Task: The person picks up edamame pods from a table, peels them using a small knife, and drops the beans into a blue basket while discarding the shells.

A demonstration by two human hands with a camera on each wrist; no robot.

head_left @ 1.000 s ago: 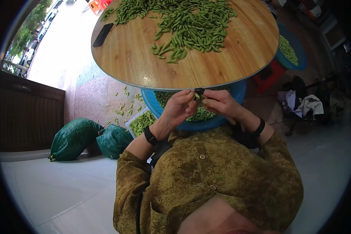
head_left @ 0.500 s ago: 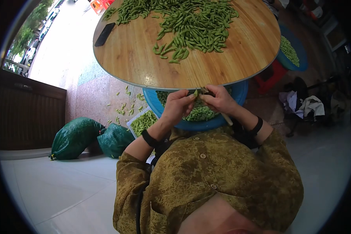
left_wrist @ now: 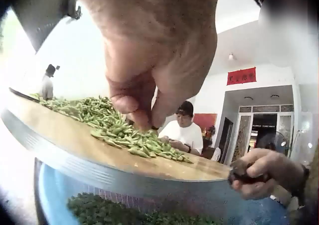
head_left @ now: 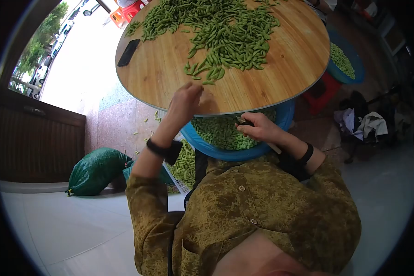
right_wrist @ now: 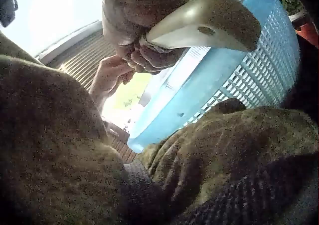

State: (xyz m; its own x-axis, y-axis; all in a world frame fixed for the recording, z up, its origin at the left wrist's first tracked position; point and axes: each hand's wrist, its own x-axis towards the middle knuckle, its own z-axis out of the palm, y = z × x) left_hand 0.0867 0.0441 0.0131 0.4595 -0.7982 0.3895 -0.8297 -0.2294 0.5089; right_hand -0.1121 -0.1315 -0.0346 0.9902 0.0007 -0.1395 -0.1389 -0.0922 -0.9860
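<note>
Over the table's front part hangs my left hand (head_left: 185, 102), beside the nearest green pods (head_left: 209, 76); no pod shows in it. In the left wrist view that hand (left_wrist: 154, 50) points its loosely bent fingers down at the pods (left_wrist: 119, 132). Above the blue basin (head_left: 211, 149), my right hand (head_left: 263, 129) grips a small tool with a pale handle. The right wrist view shows that handle (right_wrist: 207, 23) sticking out of the right hand (right_wrist: 144, 15); the tool's working end is hidden there. Shelled beans (head_left: 230, 135) lie in the basin.
A black phone (head_left: 129, 52) lies at the table's left. A white crate of pods (head_left: 184, 165) and a green sack (head_left: 99, 170) stand at lower left. Another basin (head_left: 342, 62) is at right. A seated person (left_wrist: 184, 130) is across the table.
My left hand has parted from the right, moving up and left from the basin to over the table. The right hand has dropped slightly, its grip kept. The pod between the hands is no longer visible.
</note>
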